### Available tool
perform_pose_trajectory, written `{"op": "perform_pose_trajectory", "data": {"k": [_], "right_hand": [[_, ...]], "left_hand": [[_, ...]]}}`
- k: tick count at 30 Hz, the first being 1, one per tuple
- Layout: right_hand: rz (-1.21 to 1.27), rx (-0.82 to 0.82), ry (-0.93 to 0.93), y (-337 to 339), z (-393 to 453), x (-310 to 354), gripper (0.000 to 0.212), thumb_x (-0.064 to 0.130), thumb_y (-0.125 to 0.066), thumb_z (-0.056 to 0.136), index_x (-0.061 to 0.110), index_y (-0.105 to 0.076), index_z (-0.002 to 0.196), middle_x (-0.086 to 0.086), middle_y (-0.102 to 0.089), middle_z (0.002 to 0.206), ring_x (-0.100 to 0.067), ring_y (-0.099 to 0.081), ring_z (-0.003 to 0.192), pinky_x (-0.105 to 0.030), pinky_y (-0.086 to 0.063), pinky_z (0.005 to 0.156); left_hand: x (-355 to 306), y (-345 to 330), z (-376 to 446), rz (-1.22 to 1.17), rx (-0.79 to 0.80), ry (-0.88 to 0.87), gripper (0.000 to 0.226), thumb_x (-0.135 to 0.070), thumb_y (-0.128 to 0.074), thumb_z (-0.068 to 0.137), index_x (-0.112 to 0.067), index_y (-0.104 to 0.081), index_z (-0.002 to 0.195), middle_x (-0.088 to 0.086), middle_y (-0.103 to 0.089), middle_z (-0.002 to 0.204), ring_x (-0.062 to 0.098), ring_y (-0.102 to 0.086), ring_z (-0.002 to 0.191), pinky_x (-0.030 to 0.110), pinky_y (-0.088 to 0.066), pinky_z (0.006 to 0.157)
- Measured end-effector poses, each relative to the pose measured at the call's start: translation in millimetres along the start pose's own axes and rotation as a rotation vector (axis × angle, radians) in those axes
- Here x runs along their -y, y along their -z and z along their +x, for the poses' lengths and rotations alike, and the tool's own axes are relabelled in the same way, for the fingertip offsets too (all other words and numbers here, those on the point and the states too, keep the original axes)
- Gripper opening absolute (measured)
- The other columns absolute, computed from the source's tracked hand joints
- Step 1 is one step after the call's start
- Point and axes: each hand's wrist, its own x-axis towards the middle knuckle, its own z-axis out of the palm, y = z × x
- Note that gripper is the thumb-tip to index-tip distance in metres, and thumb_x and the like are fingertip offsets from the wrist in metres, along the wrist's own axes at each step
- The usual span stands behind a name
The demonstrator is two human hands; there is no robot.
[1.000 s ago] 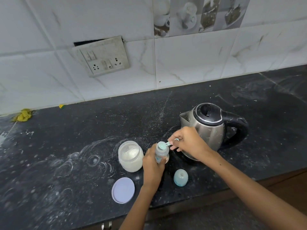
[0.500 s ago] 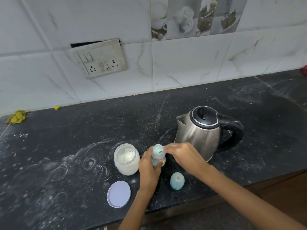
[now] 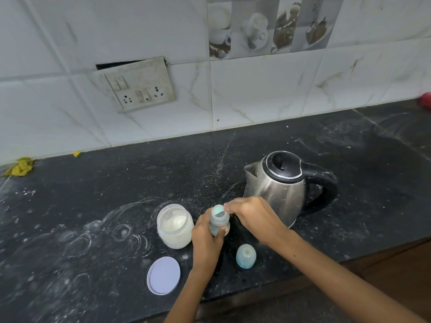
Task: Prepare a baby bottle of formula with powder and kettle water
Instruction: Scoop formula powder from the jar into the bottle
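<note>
- Small clear baby bottle (image 3: 218,223) upright near counter front edge, between jar and kettle; left hand (image 3: 206,238) wrapped round its body
- Right hand (image 3: 253,217) pinches pale blue scoop (image 3: 218,212) at bottle mouth
- Open clear plastic jar of white powder (image 3: 175,226) just left; its round lilac lid (image 3: 163,275) lies flat nearer
- Teal bottle cap (image 3: 246,256) beside; steel kettle with black handle (image 3: 283,187) behind, on black speckled counter (image 3: 93,206)

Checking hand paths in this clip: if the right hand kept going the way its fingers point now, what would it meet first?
The right hand points leftward at the baby bottle, its fingertips already at the mouth. Beyond that, probably the open powder jar, though depth is unclear.
</note>
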Motion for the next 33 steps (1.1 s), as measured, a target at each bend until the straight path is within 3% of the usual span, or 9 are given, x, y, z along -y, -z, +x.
{"op": "perform_pose_trajectory", "data": {"k": [3, 6, 8, 10, 13, 17, 21, 26, 33], "right_hand": [[-0.015, 0.035, -0.033, -1, 2, 2, 0.010, 0.004, -0.064, 0.080, 0.013, -0.068, 0.080, -0.002, -0.069, 0.075, -0.016, -0.062, 0.064, -0.034, -0.054, 0.060], [0.142, -0.126, -0.113, 9, 2, 6, 0.012, 0.008, -0.067, 0.085, 0.014, -0.076, 0.088, 0.000, -0.076, 0.081, -0.016, -0.070, 0.072, -0.031, -0.057, 0.069], [0.268, -0.242, -0.201, 20, 0, 11, 0.013, 0.008, -0.071, 0.085, 0.016, -0.078, 0.093, 0.002, -0.078, 0.083, -0.008, -0.071, 0.071, -0.024, -0.057, 0.071], [0.410, -0.298, -0.319, 26, -4, 14, 0.013, 0.006, -0.072, 0.084, 0.013, -0.079, 0.092, 0.003, -0.077, 0.079, 0.000, -0.068, 0.064, -0.014, -0.054, 0.067], [0.687, -0.332, -0.452, 28, -9, 19, 0.011, 0.001, -0.072, 0.084, 0.009, -0.078, 0.089, 0.001, -0.076, 0.078, 0.003, -0.071, 0.066, -0.007, -0.051, 0.065], [0.921, -0.312, -0.463, 22, 2, 37, 0.008, 0.000, -0.073, 0.082, 0.005, -0.076, 0.086, -0.007, -0.077, 0.079, -0.015, -0.076, 0.071, -0.027, -0.060, 0.069], [0.751, -0.302, -0.417, -2, 31, 64, 0.004, 0.009, -0.076, 0.079, 0.012, -0.077, 0.082, 0.004, -0.075, 0.075, -0.013, -0.071, 0.066, -0.031, -0.058, 0.068], [0.433, -0.218, -0.374, -28, 53, 91, 0.003, 0.020, -0.074, 0.079, 0.023, -0.073, 0.080, 0.007, -0.070, 0.068, -0.015, -0.065, 0.065, -0.037, -0.056, 0.062], [0.418, -0.152, -0.352, -42, 53, 106, 0.014, 0.030, -0.072, 0.085, 0.022, -0.075, 0.095, 0.000, -0.072, 0.074, -0.017, -0.067, 0.074, -0.038, -0.055, 0.069]], "left_hand": [[0, -1, 0, -0.003, -0.003, 0.008, 0.053, -0.001, -0.073, 0.074, -0.016, -0.058, 0.123, -0.004, -0.063, 0.112, 0.012, -0.058, 0.103, 0.023, -0.045, 0.089], [2, -1, -1, -0.009, 0.001, 0.053, 0.060, -0.004, -0.074, 0.074, -0.015, -0.053, 0.130, -0.002, -0.062, 0.123, 0.014, -0.057, 0.113, 0.029, -0.046, 0.098], [0, 0, -4, -0.043, 0.028, 0.104, 0.083, -0.009, -0.079, 0.071, -0.014, -0.039, 0.143, -0.005, -0.055, 0.134, 0.010, -0.052, 0.121, 0.030, -0.043, 0.104], [-5, 5, -10, -0.058, 0.030, 0.125, 0.100, -0.013, -0.082, 0.070, -0.014, -0.023, 0.150, -0.014, -0.046, 0.136, 0.004, -0.046, 0.123, 0.019, -0.038, 0.102], [-14, 19, -26, -0.057, -0.050, 0.059, 0.079, -0.011, -0.076, 0.078, -0.017, -0.035, 0.145, -0.014, -0.050, 0.134, 0.002, -0.047, 0.122, 0.013, -0.040, 0.099], [-13, 48, -47, -0.119, -0.161, 0.031, 0.036, -0.014, -0.072, 0.082, -0.020, -0.064, 0.116, -0.012, -0.068, 0.109, -0.002, -0.061, 0.103, 0.011, -0.047, 0.086], [-7, 75, -62, -0.198, -0.242, 0.127, 0.020, -0.008, -0.070, 0.083, -0.017, -0.067, 0.101, -0.006, -0.071, 0.094, 0.003, -0.065, 0.089, 0.015, -0.051, 0.079], [6, 86, -74, -0.193, -0.269, 0.183, 0.019, -0.009, -0.070, 0.084, -0.018, -0.068, 0.101, -0.010, -0.071, 0.093, 0.006, -0.065, 0.090, 0.028, -0.054, 0.081], [11, 82, -83, -0.224, -0.255, 0.200, 0.020, -0.005, -0.067, 0.085, -0.014, -0.067, 0.103, -0.007, -0.069, 0.095, 0.003, -0.063, 0.093, 0.024, -0.052, 0.085]]}}
